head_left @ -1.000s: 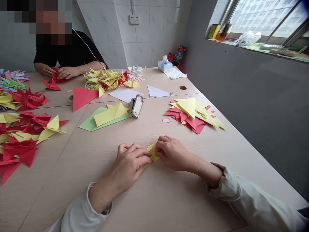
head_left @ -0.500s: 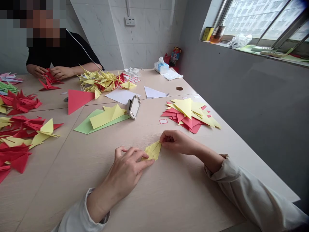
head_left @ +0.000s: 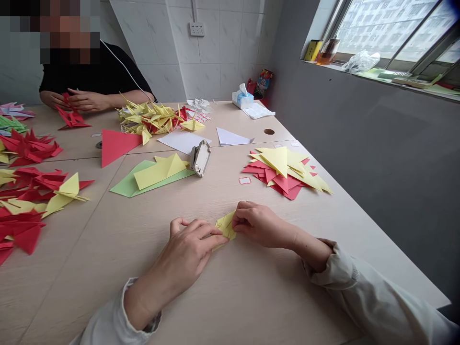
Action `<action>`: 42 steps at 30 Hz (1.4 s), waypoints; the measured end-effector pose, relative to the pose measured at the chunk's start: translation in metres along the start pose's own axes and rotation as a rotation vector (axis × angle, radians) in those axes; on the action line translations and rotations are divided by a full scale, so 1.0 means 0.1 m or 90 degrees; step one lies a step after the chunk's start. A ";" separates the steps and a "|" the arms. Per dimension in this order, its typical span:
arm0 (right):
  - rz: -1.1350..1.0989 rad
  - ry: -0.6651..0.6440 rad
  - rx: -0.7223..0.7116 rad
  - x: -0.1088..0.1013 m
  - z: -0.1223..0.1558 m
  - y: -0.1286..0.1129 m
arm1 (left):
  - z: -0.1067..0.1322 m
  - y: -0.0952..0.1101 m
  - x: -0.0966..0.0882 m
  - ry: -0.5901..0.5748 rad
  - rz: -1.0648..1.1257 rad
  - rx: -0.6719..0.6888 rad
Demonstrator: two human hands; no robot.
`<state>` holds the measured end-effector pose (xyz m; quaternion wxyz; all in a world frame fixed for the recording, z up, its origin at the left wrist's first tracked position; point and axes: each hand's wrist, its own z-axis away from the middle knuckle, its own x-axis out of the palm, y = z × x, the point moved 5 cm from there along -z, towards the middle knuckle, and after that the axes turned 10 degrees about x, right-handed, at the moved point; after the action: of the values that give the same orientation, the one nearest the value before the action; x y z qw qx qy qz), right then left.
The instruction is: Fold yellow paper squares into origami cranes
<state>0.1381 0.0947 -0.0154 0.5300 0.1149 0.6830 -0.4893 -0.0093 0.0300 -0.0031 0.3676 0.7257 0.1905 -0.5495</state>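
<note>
Pinching small, folded yellow paper (head_left: 225,224) with right fingers (head_left: 239,224), pressing with spread left fingers (head_left: 214,231); likely light, easily creased; grip edges.

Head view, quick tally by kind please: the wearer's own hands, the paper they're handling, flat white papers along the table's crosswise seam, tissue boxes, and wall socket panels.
Wearer's hands: 2 (left hand, right hand)
Yellow paper being handled: 1
White papers at the seam: 2 (left sheet, right sheet)
Tissue box: 1
Socket panel: 1
Total: 7
</note>
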 end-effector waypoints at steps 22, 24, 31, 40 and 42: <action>0.127 0.024 0.165 -0.30 -0.07 0.20 | -0.02 0.11 0.06 0.011 -0.121 0.011; 0.086 0.061 0.068 -0.30 -0.04 0.13 | 0.00 0.07 0.07 0.022 -0.108 0.013; 0.050 0.066 -0.012 -0.11 -0.03 0.00 | 0.02 -0.25 0.04 0.133 0.025 -0.121; 0.092 0.128 -0.170 -0.16 0.07 -0.26 | 0.01 -0.22 -0.07 0.190 0.055 -0.153; 0.126 0.158 -0.216 -0.16 0.09 -0.31 | 0.00 -0.18 -0.13 0.204 -0.018 -0.121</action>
<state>0.1292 0.0775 0.0153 0.4989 0.1498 0.8010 -0.2952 -0.0257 0.0432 0.0033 0.3918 0.7631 0.3075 -0.4117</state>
